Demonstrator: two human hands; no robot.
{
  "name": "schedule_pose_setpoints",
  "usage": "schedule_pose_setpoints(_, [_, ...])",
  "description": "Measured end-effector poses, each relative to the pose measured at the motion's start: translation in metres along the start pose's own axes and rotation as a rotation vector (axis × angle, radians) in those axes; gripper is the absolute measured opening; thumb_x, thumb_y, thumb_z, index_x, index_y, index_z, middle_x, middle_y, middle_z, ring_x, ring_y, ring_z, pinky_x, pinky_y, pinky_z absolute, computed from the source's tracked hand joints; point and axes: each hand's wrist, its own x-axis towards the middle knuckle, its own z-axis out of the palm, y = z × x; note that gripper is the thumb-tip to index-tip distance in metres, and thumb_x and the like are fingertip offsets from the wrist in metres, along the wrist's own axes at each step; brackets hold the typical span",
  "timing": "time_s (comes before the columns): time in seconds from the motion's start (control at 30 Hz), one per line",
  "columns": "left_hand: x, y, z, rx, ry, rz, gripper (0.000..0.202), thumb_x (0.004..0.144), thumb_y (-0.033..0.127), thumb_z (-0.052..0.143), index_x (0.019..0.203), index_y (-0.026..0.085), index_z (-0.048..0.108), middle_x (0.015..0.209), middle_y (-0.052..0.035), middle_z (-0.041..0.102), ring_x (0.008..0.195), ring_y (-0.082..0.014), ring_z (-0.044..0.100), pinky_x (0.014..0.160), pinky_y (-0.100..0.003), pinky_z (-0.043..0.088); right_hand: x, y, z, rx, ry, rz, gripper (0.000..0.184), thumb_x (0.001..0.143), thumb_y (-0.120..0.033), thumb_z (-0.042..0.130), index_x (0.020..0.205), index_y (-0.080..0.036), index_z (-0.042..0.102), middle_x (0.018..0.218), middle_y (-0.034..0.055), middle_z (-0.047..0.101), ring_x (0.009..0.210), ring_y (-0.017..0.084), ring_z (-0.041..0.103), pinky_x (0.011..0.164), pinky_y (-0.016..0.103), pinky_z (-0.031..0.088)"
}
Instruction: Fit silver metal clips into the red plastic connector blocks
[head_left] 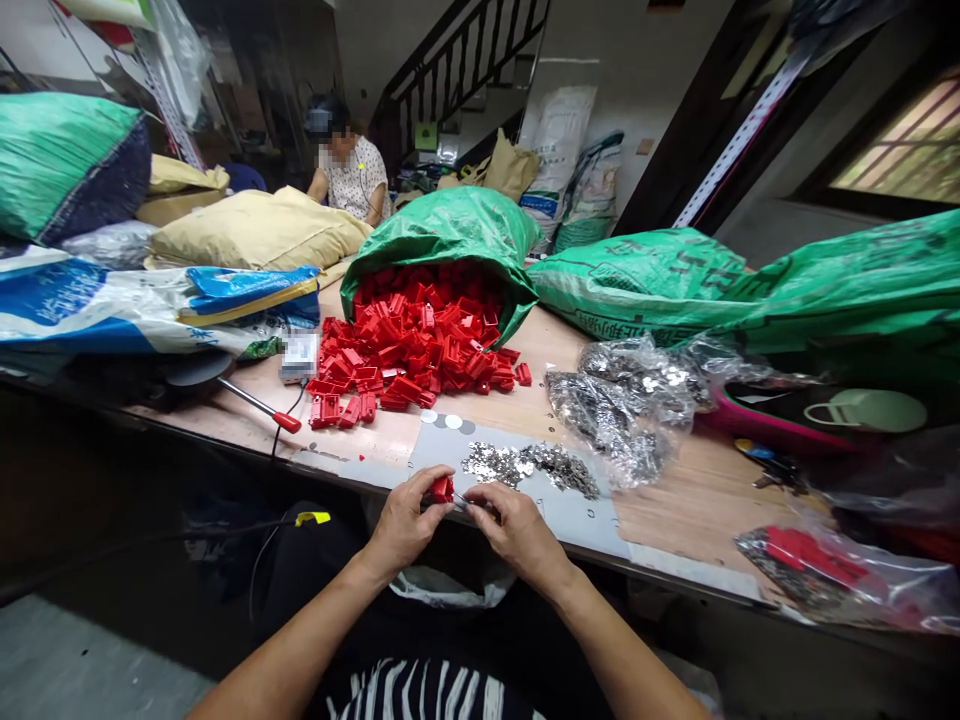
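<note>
Near the front edge of the table, my left hand [409, 515] is closed around a small red plastic housing [442, 489]. Thumb and forefinger of my right hand [517, 530] pinch a small thin metal piece [460, 498], held right against the housing's side; its exact shape is too small to make out. Just beyond my hands, a spread of small shiny metal pieces [529, 465] lies on a grey mat [555, 515]. Farther back, a heap of red plastic housings [420, 345] spills from the mouth of a green woven sack [457, 220].
Clear plastic bags of metal parts [622, 410] rest right of the mat. A red-handled tool [259, 403] sticks out at left. Green sacks [645, 285] line the back right. A white bag [450, 588] hangs below the table edge. Another person [360, 175] sits beyond.
</note>
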Motion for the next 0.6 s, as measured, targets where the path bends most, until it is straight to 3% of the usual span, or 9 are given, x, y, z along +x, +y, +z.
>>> schedule_pose_setpoints(0.2, [0.007, 0.000, -0.004, -0.003, -0.062, 0.002, 0.041, 0.074, 0.013, 0.062, 0.113, 0.026, 0.065, 0.111, -0.0043, 0.069, 0.101, -0.0210, 0.064, 0.092, -0.035, 0.048, 0.007, 0.001, -0.004, -0.059, -0.069, -0.016, 0.017, 0.084, -0.014, 0.055, 0.091, -0.021, 0.069, 0.085, 0.0039, 0.066, 0.082, 0.017, 0.061, 0.076, 0.028, 0.047])
schedule_pose_setpoints(0.6, [0.008, -0.003, -0.007, -0.012, -0.061, 0.006, 0.039, 0.073, 0.015, 0.066, 0.110, 0.026, 0.067, 0.109, -0.0040, 0.071, 0.100, -0.0216, 0.065, 0.091, -0.035, 0.049, 0.012, 0.001, -0.009, -0.040, -0.138, -0.005, 0.019, 0.084, -0.013, 0.054, 0.090, -0.021, 0.070, 0.086, 0.0036, 0.068, 0.082, 0.017, 0.062, 0.076, 0.027, 0.047])
